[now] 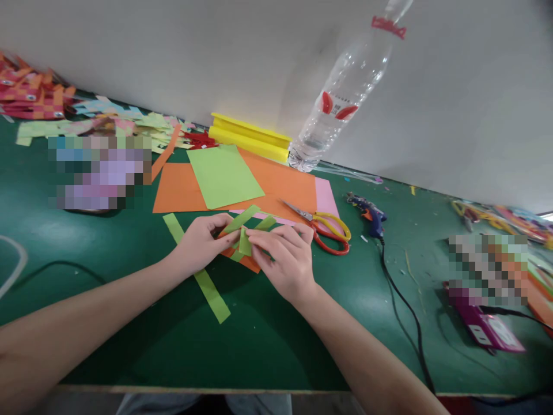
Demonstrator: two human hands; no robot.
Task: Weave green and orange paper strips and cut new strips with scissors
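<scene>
My left hand (202,242) and my right hand (286,257) meet in the middle of the green table (129,323). Both pinch light green paper strips (244,227) that cross over a small orange paper piece (247,262). The left fingers grip the strips' left ends. The right fingers press one strip down from the right. A long green strip (203,276) lies flat under my left wrist, running toward the front edge.
Behind the hands lie orange sheets (285,184), a green sheet (222,176) and a pink sheet (326,196). Red-and-yellow scissors (326,227) and a blue glue gun (369,214) with a black cord lie to the right. A clear bottle (341,98) and yellow folded paper (250,138) stand at the wall. Paper scraps (108,118) pile up at the left.
</scene>
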